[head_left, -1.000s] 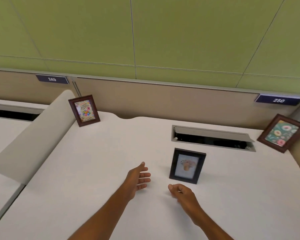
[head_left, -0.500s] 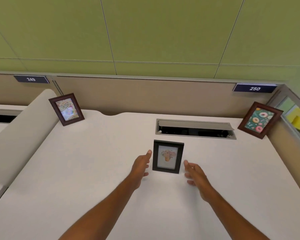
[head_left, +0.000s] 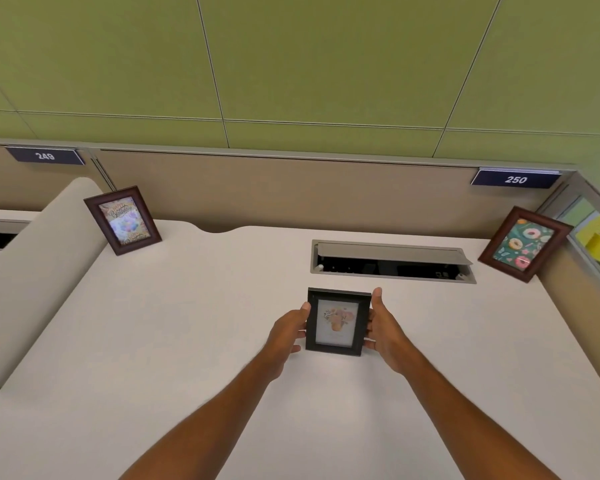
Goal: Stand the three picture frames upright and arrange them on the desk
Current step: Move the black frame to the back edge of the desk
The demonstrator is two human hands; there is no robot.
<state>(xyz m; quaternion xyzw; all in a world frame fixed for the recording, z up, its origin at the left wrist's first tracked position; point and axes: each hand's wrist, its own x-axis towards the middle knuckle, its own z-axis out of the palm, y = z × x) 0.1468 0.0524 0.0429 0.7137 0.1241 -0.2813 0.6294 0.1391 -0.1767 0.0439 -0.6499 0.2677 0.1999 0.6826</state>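
Black frame (head_left: 337, 322) stands upright on desk (head_left: 187, 341), gripped at its sides by left hand (head_left: 288, 332) and right hand (head_left: 385, 329). 2 brown frames stand at rear corners.

The desk (head_left: 187, 341) has a smooth, matt, off-white top that looks like laminate. The black frame (head_left: 336, 322) seems to be matt painted wood or plastic, with a pale paper print behind glass. The two brown frames, the birthday frame (head_left: 122, 220) and the donut frame (head_left: 524, 244), look like dark varnished wood with a light sheen; their glass reflects a little. The cable hatch (head_left: 392, 252) looks like brushed grey metal. The green wall panels (head_left: 291, 64) look matt, like cloth or felt.
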